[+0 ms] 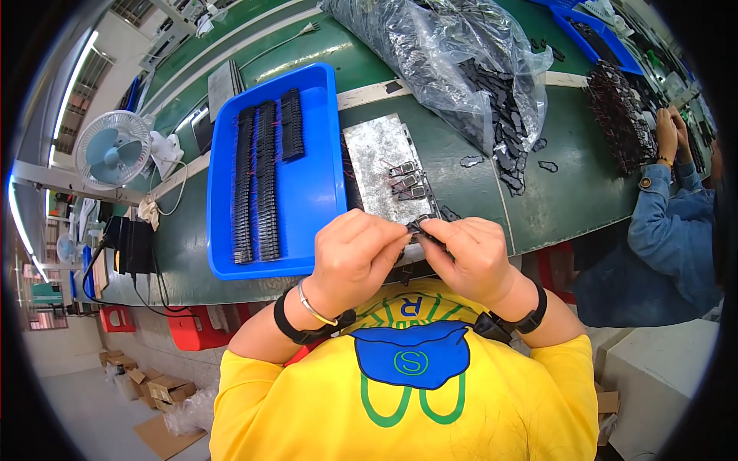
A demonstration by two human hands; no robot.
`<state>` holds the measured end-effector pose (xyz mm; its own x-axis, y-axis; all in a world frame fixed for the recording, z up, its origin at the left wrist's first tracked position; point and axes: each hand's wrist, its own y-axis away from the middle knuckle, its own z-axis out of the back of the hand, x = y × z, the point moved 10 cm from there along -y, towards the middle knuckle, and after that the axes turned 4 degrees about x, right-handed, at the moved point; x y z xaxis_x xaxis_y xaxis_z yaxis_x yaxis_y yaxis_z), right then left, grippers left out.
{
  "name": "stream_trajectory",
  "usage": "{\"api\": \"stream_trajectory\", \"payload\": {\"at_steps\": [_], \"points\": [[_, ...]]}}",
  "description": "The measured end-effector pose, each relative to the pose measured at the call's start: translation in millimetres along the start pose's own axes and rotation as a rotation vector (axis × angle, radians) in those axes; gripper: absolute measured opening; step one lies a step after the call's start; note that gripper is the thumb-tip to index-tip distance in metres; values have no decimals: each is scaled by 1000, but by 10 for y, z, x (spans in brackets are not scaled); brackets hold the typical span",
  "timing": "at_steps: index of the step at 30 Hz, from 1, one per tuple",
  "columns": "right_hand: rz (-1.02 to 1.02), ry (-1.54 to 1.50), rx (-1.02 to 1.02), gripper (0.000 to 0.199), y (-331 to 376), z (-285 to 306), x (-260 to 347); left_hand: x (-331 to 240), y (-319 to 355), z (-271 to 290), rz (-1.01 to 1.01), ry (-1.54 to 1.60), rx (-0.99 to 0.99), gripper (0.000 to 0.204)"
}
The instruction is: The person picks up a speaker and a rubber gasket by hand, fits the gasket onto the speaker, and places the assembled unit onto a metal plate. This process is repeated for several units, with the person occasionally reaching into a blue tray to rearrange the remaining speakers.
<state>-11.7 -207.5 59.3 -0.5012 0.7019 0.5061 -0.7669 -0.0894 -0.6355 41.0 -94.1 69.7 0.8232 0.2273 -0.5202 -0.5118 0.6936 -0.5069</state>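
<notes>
Fingers (393,237) of both hands bunched tip to tip: the left hand (350,253) and right hand (478,257) each pinch a small black part (416,226) between thumb and forefinger. It sits at the near end of a worn metal plate (377,157), over the table's front edge.

Handling, as I judge it: let one hand steady the part, the other do the fine pressing; push square, lightly, since thin plastic may crack. The plate would make a firm rest.

Further up the plate, small framed pieces (407,184). Left, a blue tray (317,223) with rows of black parts (266,177); right, flat black pieces (507,154) spilling from a clear bag (438,61).

Hard to tell: most of the held part lies behind fingertips, so its shape and any join are unreadable. Remaining fingers curl out of sight. Bag creases blur its contents.
</notes>
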Motion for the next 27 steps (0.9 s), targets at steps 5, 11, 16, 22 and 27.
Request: {"api": "stream_trajectory", "payload": {"at_steps": [5,11,16,22,27], "points": [[-53,-138,18,20,21,-6,-70,-130,-9,-3,-88,-40,28,12],[-805,-891,454,16,321,-455,-432,85,-7,-54,89,365,56,12],[-949,-1030,601,17,412,-548,-401,198,52,-207,209,537,186,10],[-194,-202,109,27,-39,31,-143,425,207,-356,511,746,189,10],[34,-46,53,33,-59,79,76,404,197,-345,461,697,194,11]]}}
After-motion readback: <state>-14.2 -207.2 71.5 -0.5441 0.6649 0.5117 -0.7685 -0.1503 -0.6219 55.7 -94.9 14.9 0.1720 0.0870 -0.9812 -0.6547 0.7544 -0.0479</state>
